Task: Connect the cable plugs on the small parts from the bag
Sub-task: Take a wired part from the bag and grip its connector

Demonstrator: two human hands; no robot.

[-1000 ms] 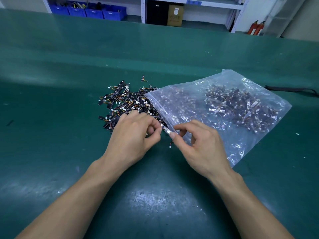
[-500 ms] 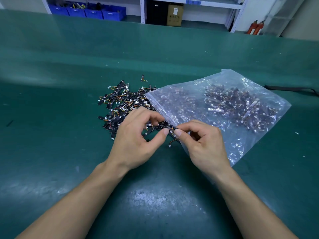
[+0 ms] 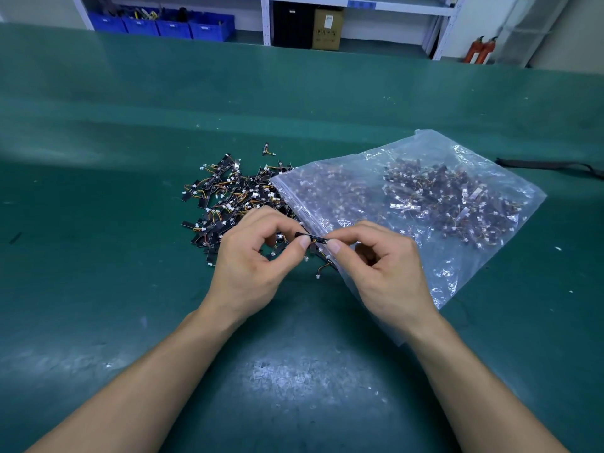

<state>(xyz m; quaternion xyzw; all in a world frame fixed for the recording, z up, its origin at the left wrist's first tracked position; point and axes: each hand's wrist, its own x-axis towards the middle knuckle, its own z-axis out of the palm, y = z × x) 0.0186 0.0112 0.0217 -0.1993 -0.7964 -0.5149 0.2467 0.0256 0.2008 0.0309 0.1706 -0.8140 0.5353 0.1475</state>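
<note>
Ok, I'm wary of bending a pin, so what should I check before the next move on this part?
1. Small part pinched between left hand and right hand: ok.
2. White plug on its cable hangs free below: ok.
3. Plug lined up with its socket: cannot tell, too small.
4. Loose pile lies just beyond left hand: ok.
5. Bag lies on table, parts inside: ok.

On the green bench, the left hand and right hand pinch the two ends of one small black part between thumb and forefinger. Behind them lies a pile of loose parts, left of a clear bag holding more. Blue bins sit far left.
</note>
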